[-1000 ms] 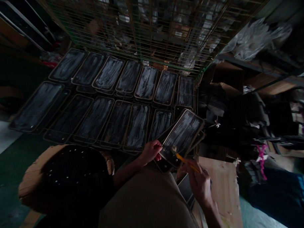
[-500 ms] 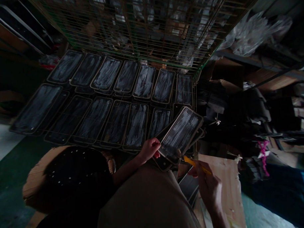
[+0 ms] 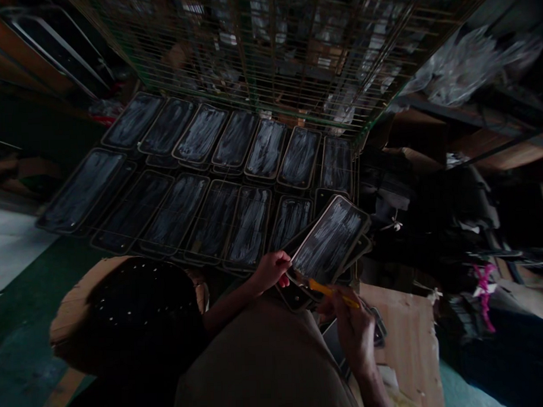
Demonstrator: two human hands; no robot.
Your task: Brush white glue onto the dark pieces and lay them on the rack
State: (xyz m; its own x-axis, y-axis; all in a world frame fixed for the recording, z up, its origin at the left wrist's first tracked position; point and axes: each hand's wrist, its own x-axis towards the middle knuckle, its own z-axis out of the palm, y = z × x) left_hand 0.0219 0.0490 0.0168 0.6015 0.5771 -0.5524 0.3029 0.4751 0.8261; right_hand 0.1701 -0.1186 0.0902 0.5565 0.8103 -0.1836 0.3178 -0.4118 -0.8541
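Observation:
My left hand [image 3: 271,270] is closed on the near edge of a dark rectangular panel [image 3: 330,237] streaked with white. It holds the panel tilted up over a small stack of similar panels. My right hand [image 3: 353,326] grips a small brush with a yellow handle [image 3: 331,291]. The brush tip touches the panel's lower end. Two rows of several white-streaked panels [image 3: 235,187] lie side by side on a wire rack ahead.
A wire mesh cage [image 3: 284,49] rises behind the rows. A cardboard sheet [image 3: 405,335] lies at the lower right under my right hand. A round cardboard piece with a dark dotted thing on it [image 3: 136,303] sits at the lower left. Dark clutter and shelves fill the right side.
The brush moved from the panel's lower end, off toward the right, and back to the lower end. The panel stays in my left hand. My head shifted slightly.

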